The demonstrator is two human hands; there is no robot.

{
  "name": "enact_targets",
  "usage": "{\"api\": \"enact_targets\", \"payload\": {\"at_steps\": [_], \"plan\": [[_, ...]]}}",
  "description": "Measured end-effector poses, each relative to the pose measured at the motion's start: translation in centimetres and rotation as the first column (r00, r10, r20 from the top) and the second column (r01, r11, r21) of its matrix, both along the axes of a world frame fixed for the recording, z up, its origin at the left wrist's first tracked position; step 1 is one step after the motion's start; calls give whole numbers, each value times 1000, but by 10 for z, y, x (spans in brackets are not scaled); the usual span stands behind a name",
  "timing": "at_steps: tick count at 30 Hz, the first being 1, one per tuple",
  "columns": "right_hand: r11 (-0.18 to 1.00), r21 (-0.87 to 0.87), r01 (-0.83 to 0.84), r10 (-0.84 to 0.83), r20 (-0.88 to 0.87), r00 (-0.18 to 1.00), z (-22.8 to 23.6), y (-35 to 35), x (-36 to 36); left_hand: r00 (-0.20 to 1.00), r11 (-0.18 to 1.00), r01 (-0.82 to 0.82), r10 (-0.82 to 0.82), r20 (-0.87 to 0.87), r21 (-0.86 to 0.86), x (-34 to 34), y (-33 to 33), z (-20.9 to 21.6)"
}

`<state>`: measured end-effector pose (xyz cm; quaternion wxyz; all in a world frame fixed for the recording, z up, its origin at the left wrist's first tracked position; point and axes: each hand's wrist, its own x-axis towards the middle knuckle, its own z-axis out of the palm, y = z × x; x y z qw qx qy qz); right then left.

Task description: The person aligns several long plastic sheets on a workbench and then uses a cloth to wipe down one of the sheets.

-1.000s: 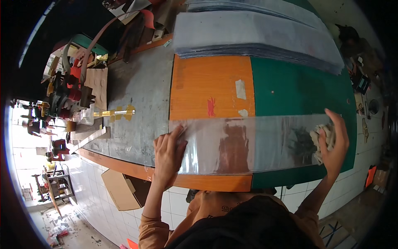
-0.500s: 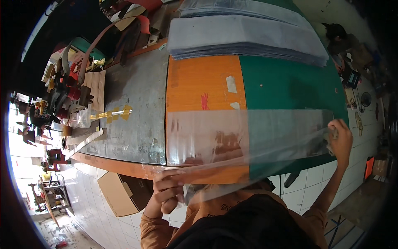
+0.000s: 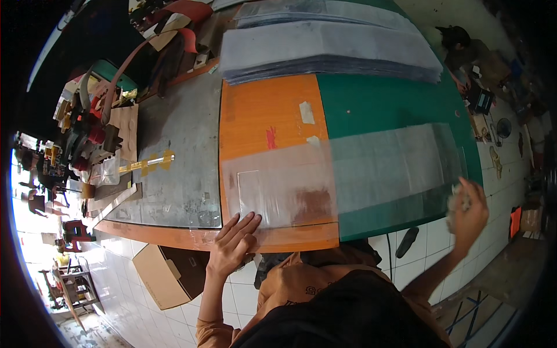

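Note:
A long clear plastic sheet [image 3: 383, 165] lies slantwise over the orange and green parts of the tabletop. My left hand [image 3: 233, 243] presses its stretched fingertips on the sheet's near left corner, at the table's front edge. Off the sheet's right end, by the green edge, my right hand [image 3: 471, 211] is closed round a pale crumpled cloth [image 3: 455, 204], partly hidden by the fingers and blurred. Through the sheet's left part shows a pale rectangular outline.
Tall stacks of clear plastic sheets [image 3: 331, 49] stand at the table's far side. A grey board [image 3: 180, 127] with a taped metal strip covers the left. Tools crowd the far left. Below the table sits an open cardboard box [image 3: 159, 278]. Another person [image 3: 464, 43] is at the far right.
The raised upper layer of plastic has come down flat, and the sheet now lies tilted. My left hand went from gripping its edge to pressing on it. My right hand moved slightly lower.

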<state>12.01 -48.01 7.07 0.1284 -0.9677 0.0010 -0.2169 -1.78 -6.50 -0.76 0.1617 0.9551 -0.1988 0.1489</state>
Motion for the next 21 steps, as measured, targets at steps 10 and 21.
{"api": "enact_targets", "payload": {"at_steps": [10, 21], "plan": [[485, 24, -874, 851, 217, 478, -76, 167, -8, 966, 965, -259, 258, 14, 51, -7, -8, -8], [970, -230, -78, 127, 203, 971, -96, -116, 73, 980, 963, -201, 197, 41, 179, 12, -24, 22]]}}
